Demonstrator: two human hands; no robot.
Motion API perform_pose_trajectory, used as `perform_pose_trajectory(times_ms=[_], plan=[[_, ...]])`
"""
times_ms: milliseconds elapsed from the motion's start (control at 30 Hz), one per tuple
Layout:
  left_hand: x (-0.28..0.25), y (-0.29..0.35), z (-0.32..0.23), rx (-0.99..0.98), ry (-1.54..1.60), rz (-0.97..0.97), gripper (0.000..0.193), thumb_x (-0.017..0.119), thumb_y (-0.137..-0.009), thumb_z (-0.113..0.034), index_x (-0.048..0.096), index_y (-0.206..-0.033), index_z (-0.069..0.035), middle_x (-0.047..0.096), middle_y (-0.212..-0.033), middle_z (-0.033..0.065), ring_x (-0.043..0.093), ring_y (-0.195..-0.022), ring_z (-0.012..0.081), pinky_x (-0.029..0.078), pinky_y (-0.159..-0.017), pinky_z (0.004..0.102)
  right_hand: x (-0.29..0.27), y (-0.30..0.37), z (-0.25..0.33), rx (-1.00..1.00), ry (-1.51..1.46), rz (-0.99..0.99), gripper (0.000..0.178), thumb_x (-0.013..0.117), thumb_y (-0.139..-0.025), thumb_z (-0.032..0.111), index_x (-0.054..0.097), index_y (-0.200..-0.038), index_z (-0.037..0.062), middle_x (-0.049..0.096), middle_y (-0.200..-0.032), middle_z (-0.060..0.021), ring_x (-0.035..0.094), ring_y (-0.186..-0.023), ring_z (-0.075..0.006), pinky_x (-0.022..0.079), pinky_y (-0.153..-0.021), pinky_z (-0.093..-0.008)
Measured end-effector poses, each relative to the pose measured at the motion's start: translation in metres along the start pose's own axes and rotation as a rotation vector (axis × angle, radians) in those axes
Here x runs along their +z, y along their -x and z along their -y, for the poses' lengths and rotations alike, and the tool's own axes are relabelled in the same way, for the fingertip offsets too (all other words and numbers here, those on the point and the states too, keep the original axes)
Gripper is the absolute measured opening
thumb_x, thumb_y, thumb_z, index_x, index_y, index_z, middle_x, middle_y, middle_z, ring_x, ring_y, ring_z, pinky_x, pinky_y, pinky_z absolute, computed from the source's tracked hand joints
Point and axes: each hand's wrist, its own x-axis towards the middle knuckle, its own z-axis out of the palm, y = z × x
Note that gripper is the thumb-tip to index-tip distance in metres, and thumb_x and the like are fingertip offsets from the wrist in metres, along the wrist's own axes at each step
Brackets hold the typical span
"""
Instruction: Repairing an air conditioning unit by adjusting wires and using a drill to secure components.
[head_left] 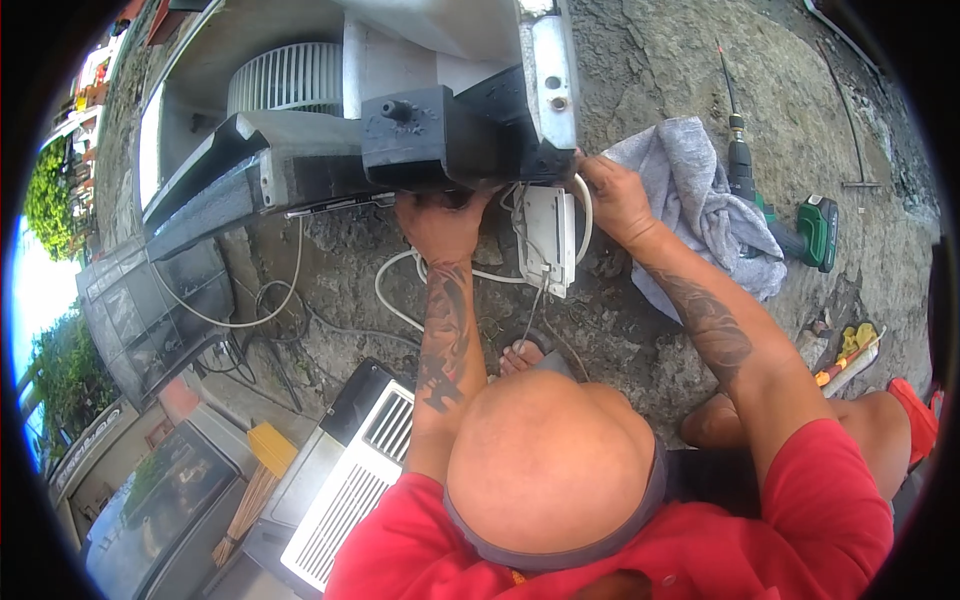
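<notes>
An opened air conditioner chassis (400, 150), with a white blower wheel (290, 78) and a black plastic housing (405, 140), fills the upper left and middle. My left hand (440, 225) reaches beneath the housing's near edge, its fingers mostly hidden there. At the chassis's right corner, my right hand (612, 195) has its fingers curled in; whatever lies between them is hidden. A white cord (584, 215) runs down beside that hand. Between my hands hangs a white control panel (545, 240) with thin wires attached.
A grey towel (670, 190) lies on the rough ground at right, partly over a green and black cordless drill (742, 170) with a long bit. A vented white grille (360, 480) rests at lower left, near a grey plastic casing (150, 310). Loose cables (280, 320) trail across the ground.
</notes>
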Motion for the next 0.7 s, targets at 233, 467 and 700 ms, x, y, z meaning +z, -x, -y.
perform_pose_trajectory(times_ms=[233, 467, 700], plan=[[-0.014, 0.041, -0.009, -0.162, 0.117, -0.032, 0.051, 0.085, -0.071, -0.044, 0.064, -0.084, 0.001, 0.052, -0.111, 0.0180, 0.053, -0.104, 0.0350, 0.044, -0.089, 0.0439, -0.040, 0.001, 0.000, -0.117, 0.201, 0.240, 0.033, 0.062, -0.088, 0.015, 0.061, -0.119, 0.0069, 0.063, -0.090, -0.0123, 0.065, -0.076, -0.0352, 0.054, -0.066, -0.0434], [-0.049, 0.094, -0.091, -0.207, 0.242, 0.486, 0.108, 0.087, -0.066, -0.045, 0.029, -0.144, 0.002, 0.040, -0.136, 0.0269, 0.040, -0.128, 0.0419, 0.034, -0.105, 0.0512, -0.071, 0.024, 0.055, -0.233, 0.188, 0.413, 0.034, 0.064, -0.080, 0.012, 0.061, -0.114, 0.0091, 0.059, -0.087, -0.0103, 0.065, -0.068, -0.0305, 0.053, -0.059, -0.0408], [-0.050, 0.085, -0.095, -0.431, 0.082, 0.810, 0.130, 0.088, -0.060, -0.038, 0.005, -0.153, -0.002, 0.035, -0.140, 0.0310, 0.033, -0.132, 0.0457, 0.029, -0.108, 0.0555, -0.065, 0.020, 0.061, -0.327, 0.325, 0.620, 0.045, 0.065, -0.074, 0.008, 0.059, -0.119, 0.0084, 0.057, -0.094, -0.0107, 0.065, -0.072, -0.0290, 0.054, -0.060, -0.0389]])
